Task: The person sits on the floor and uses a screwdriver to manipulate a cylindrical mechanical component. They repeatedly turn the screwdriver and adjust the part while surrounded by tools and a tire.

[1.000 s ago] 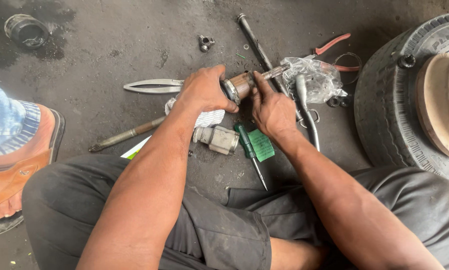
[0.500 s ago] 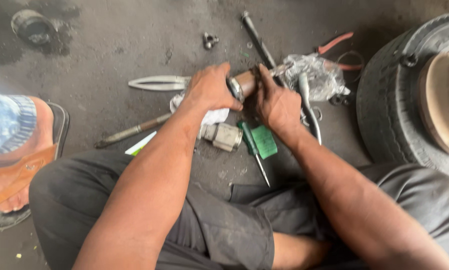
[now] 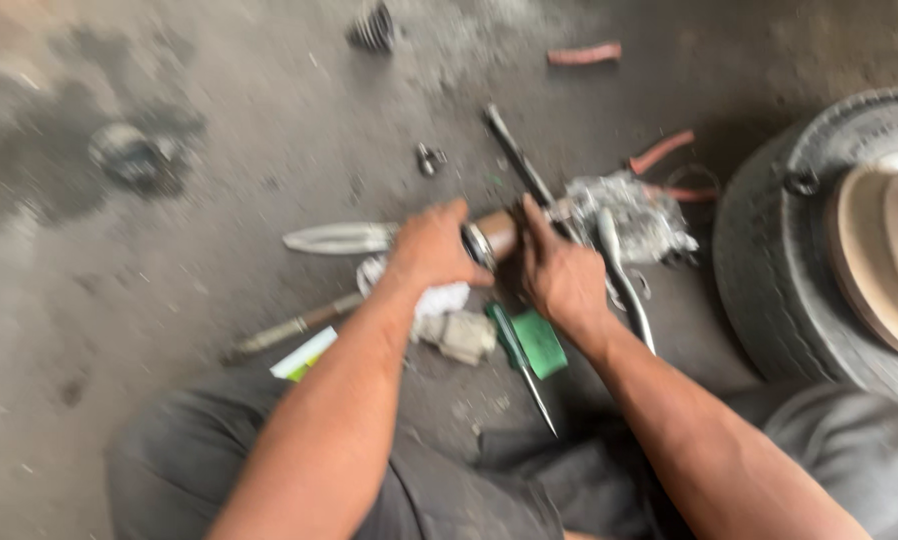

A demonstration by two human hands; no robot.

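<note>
Pretty blurry shot, but here's what's visible. Both hands are clamped onto a brownish metal shaft (image 3: 496, 235) held just above the concrete floor (image 3: 219, 120), right in the middle of the picture. The left hand (image 3: 431, 250) has its fingers curled tight over the shaft's left end, where a shiny ring (image 3: 477, 246) sits around it, thumb tucked underneath. The right hand (image 3: 561, 275) grips the other end, fingers wrapped and pressed together, nothing spread out. Can't tell exactly where each fingertip lands because of the blur.

Under the hands there's a green-handled screwdriver (image 3: 524, 360) lying on the floor, tip pointing toward the person, with a small flat green packet (image 3: 541, 342) touching its handle. Just left of those sits a pale grey metal part (image 3: 461, 336) and a white rag (image 3: 439, 298) under the left wrist. A thin green-and-white card strip (image 3: 306, 354) lies further left near the knee, next to a long rod (image 3: 294, 328).

Silver pliers (image 3: 339, 238) point left, behind the left hand. On the right there's a crumpled clear plastic bag (image 3: 634, 215) with parts, a wrench (image 3: 624, 285) leaning across it, and a tyre (image 3: 769, 270) at the edge. Any print on the packet or card is too smeared to make out.
</note>
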